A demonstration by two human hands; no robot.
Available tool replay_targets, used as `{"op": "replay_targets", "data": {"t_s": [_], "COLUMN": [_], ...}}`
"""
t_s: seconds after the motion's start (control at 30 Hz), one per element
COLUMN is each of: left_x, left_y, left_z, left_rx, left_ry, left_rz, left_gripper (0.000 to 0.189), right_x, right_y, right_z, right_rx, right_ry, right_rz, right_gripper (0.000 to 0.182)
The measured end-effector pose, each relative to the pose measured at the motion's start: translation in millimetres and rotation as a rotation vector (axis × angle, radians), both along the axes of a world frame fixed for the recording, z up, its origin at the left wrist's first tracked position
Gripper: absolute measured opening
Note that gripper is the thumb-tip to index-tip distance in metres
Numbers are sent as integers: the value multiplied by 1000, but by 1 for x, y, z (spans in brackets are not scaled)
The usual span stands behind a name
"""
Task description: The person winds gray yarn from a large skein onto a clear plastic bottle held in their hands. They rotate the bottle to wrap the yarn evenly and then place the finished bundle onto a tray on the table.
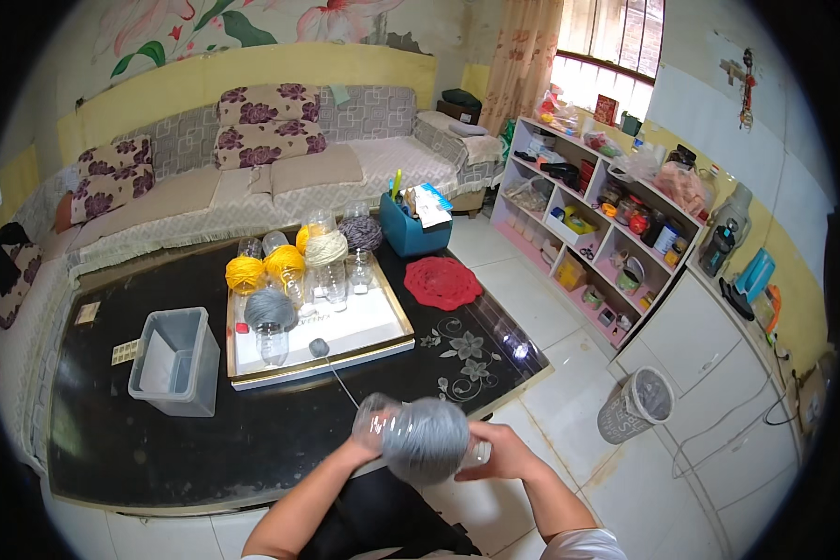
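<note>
A clear plastic bottle (372, 420) wound thickly with grey yarn (430, 437) lies sideways between my hands. My left hand (365, 448) holds one end of the bottle, partly hidden by it. My right hand (500, 453) grips the other end. A grey strand runs from the bottle to a small grey yarn ball (318, 347) on the front of a white tray (392, 323). Behind it on the tray stand several clear bottles, some carrying yarn: a grey ball (269, 308), yellow balls (244, 273), a cream ball (326, 248) and a dark purple-grey ball (360, 232).
The tray rests on a black glass-topped table (273, 448). Around it are a clear plastic bin (175, 364), a red crocheted mat (442, 283) and a teal storage box (416, 234). A waste bin (633, 406) stands on the floor at right, near a shelf unit (595, 231).
</note>
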State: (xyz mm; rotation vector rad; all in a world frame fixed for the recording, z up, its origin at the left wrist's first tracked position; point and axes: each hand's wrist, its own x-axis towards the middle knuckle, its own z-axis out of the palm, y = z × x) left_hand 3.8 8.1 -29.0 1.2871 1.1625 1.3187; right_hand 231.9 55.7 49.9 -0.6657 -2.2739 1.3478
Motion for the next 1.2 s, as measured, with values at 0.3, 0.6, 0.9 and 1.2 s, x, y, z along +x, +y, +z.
{"op": "replay_targets", "data": {"t_s": [0.3,0.6,0.9,1.2], "left_x": [25,-15,19,5], "left_y": [-44,1,-8,-23], "left_z": [26,49,-17,28], "left_rx": [43,124,279,89], "left_ry": [341,247,103,241], "left_rz": [-226,14,245,-30], "left_gripper": [17,32,26,28], "right_x": [-20,9,-6,-7], "right_y": [19,-2,8,11], "right_z": [-22,-8,2,-22], "right_rx": [718,175,-39,529], "right_ry": [-203,-369,-108,-355], "right_rz": [-360,64,-118,-295], "right_gripper": [67,68,65,66]}}
